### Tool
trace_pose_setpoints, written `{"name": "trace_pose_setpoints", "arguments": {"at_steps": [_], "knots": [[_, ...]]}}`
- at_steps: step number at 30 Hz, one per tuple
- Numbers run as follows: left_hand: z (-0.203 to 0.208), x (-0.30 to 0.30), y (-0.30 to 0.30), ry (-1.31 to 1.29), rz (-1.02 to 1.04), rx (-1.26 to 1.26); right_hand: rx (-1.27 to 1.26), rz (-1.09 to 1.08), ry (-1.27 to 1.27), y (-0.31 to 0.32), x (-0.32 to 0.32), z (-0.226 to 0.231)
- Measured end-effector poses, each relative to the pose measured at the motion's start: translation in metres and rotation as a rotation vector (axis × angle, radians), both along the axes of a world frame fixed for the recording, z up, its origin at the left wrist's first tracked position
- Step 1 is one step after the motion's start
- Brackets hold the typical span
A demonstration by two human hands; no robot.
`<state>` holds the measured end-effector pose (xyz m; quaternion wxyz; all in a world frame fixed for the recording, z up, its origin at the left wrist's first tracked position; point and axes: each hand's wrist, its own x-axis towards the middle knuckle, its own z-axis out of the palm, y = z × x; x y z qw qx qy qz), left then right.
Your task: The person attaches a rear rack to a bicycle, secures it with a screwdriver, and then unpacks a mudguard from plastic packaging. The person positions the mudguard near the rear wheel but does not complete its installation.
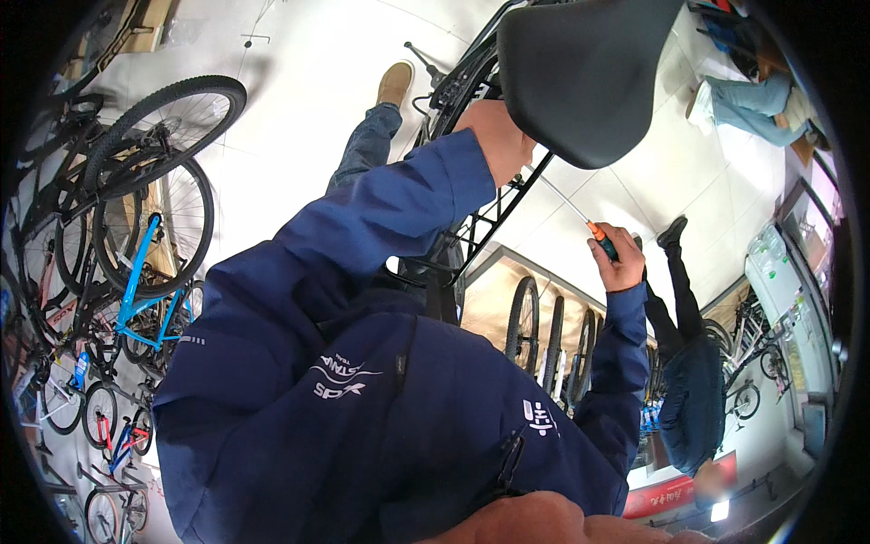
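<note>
A black bicycle saddle point(589, 77) fills the upper middle, with a black tubular rear rack point(480, 227) below it. My left hand point(498, 140) reaches in beside the saddle, close to the bike's frame and the rack. Its fingers are largely hidden, so what they touch cannot be made out. Right of the rack, my right hand point(622, 261) is closed around the orange and dark handle of a screwdriver point(600, 238). The long, thin metal shaft slants up and left toward my left hand, under the saddle. Where its tip rests is hard to see.
Several bicycles crowd the left side, among them a blue frame point(138, 272) and a large wheel point(163, 136). Several tyres point(523, 322) stand in a row behind my right arm. A person in dark clothes point(691, 390) stands at right; another in light jeans point(748, 109) is at upper right.
</note>
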<state>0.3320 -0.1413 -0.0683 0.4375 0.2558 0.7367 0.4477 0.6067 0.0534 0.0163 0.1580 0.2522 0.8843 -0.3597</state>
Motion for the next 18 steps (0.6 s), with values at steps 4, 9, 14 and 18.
{"name": "trace_pose_setpoints", "arguments": {"at_steps": [4,9,14,18], "knots": [[0.007,-0.001,0.0,-0.065,0.046,-0.003,-0.007,0.005,0.008,-0.003,0.002,-0.002],[0.005,0.001,0.0,0.232,-0.05,-0.018,0.003,0.018,0.013,-0.001,0.008,-0.005],[0.015,-0.002,-0.001,-0.015,-0.046,-0.088,-0.014,0.019,0.054,-0.001,0.013,-0.01],[0.026,-0.004,-0.001,-0.244,0.083,-0.085,0.013,0.032,0.075,-0.002,0.017,-0.014]]}}
